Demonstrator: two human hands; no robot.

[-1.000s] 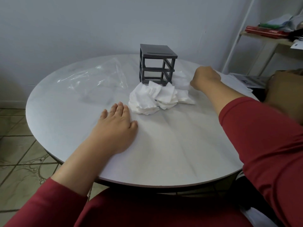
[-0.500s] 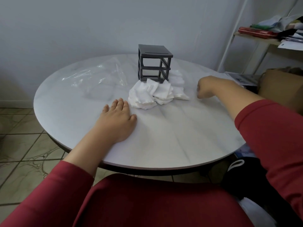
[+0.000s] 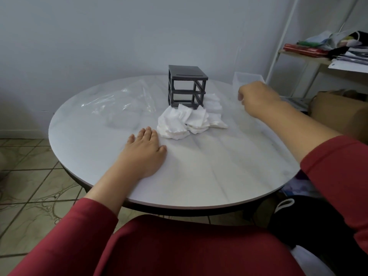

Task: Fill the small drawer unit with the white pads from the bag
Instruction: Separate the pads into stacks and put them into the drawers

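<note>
Pads (image 3: 185,120) are heaped in a white pile on the round table (image 3: 209,172), right in front of the small drawer unit (image 3: 187,86) and touching its foot. A few more are seen just beside the unit on its right. The unit is a dark frame, and its slots look empty, with no drawers pushed in. The bag (image 3: 119,102) is laid flat to the left of the unit and looks emptied.

The left hand (image 3: 145,152) is laid flat on the table with straight fingers, just beside the pile, and nothing is held by it. The right hand (image 3: 256,96) is raised near the far right edge with curled fingers, just in front of a clear tray (image 3: 249,77) that may be one of the drawers. Whether the tray is gripped cannot be told.

It is judged that no pads are put away yet, so the filling is only at its start. Next, a drawer would have to be brought close, some pads laid inside, and the drawer slid into the frame. A soft pinch should be enough for such light pads.
</note>
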